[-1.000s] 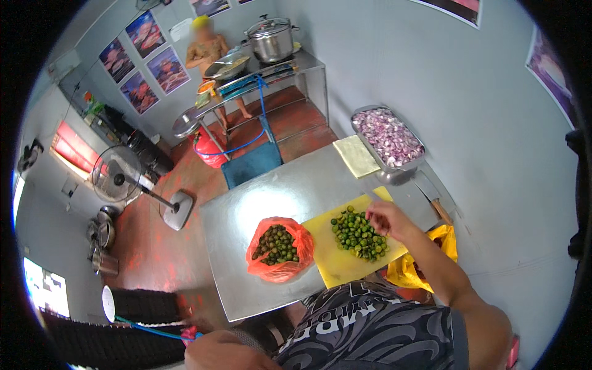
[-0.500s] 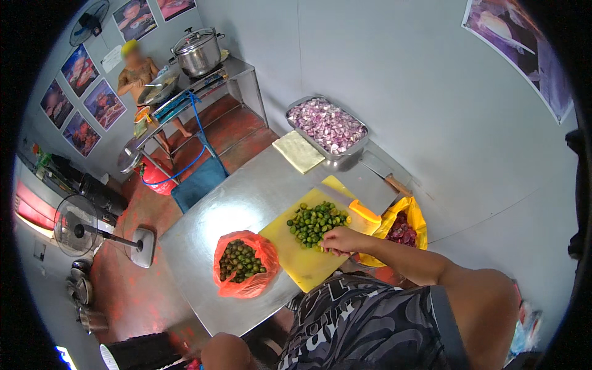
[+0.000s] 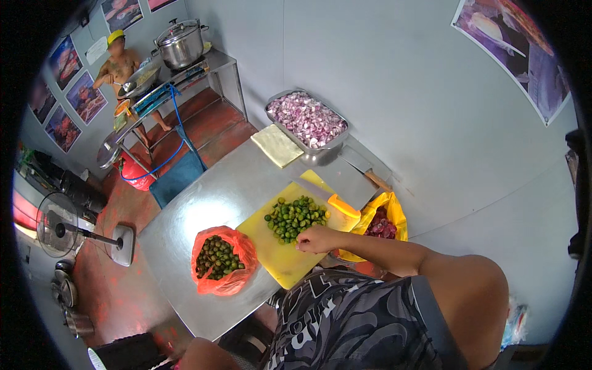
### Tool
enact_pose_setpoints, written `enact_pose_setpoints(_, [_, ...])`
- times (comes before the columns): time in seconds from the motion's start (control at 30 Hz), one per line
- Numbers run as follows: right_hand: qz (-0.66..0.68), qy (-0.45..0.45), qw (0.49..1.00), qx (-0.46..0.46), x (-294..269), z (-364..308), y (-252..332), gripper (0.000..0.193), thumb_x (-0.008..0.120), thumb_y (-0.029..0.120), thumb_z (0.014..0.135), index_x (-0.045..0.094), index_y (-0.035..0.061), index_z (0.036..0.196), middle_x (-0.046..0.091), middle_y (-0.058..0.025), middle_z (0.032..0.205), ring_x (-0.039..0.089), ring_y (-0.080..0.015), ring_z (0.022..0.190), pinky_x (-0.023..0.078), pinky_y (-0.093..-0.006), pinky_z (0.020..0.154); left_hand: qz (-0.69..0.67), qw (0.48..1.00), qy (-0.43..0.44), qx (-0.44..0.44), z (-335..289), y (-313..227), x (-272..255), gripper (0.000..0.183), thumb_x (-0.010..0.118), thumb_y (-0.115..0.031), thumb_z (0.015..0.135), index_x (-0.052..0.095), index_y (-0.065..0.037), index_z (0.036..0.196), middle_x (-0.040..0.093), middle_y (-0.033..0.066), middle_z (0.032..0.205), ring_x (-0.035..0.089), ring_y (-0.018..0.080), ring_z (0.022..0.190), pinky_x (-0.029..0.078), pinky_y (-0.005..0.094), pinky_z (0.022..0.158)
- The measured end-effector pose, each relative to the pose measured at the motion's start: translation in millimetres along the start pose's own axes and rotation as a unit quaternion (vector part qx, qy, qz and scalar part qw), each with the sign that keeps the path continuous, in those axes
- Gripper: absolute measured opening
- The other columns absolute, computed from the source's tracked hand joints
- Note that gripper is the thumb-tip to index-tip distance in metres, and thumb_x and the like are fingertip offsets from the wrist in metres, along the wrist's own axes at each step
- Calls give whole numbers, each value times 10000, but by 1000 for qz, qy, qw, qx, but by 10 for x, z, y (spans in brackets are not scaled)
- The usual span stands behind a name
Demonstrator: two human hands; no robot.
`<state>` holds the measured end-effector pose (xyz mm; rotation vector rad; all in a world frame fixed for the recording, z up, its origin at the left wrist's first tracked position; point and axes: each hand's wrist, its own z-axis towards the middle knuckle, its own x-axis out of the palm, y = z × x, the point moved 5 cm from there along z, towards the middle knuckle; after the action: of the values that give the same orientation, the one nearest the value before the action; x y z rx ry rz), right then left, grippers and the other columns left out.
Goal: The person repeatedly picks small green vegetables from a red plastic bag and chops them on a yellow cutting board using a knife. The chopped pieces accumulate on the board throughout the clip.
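My right hand [image 3: 316, 239] is closed, fingers curled downward, at the near edge of a pile of small green citrus fruits [image 3: 296, 217]. Whatever its fingertips hold, if anything, is hidden under the hand. The fruits lie on a yellow cutting board [image 3: 290, 264]. A knife with an orange handle [image 3: 343, 206] rests along the board's far right side. Left of the board, an orange-red plastic bag [image 3: 242, 271] stands open, filled with more small fruits, green and brownish [image 3: 217, 258]. My left hand is out of sight.
A metal tray [image 3: 336, 148] of chopped purple onions stands against the wall, beside a folded pale cloth [image 3: 277, 145]. Another knife with a wooden handle [image 3: 377, 179] lies near a yellow bag [image 3: 398, 216] of dark red pieces. Across the room, a person [image 3: 120, 65] stirs a wok [image 3: 145, 82].
The whole view has shifted, so the table appears farther left and slightly higher. My right hand stays at the pile's near edge. The other person's stirring arm has moved.
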<state>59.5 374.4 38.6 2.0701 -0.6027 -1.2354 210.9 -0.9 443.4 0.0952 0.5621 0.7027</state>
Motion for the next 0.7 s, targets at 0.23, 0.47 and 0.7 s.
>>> enact_pose_setpoints(0.23, [-63,-1,997,-41,-64,-33,79,397,615,453,919,722,75,969,728,-159,930,691,-387,869,529,-503,741,42,999,-32,-4,-118,258,49,218,736,-27,751,604,-4,922,628,97,957,616,133,838,494,233,686])
enact_pose_setpoints(0.47, [-137,20,990,-3,-169,-9,6,360,630,444,934,709,94,959,725,-111,852,692,-346,781,527,-458,693,40,998,-8,-48,-58,249,110,319,716,13,742,561,31,1019,592,131,1060,593,157,936,482,247,761])
enact_pose_setpoints(0.7, [-136,22,990,-35,-279,-49,21,387,620,478,936,699,100,915,711,-132,821,692,-348,785,523,-469,687,17,995,29,-93,59,345,118,424,696,54,732,517,67,1116,557,166,1163,570,182,1035,471,261,835])
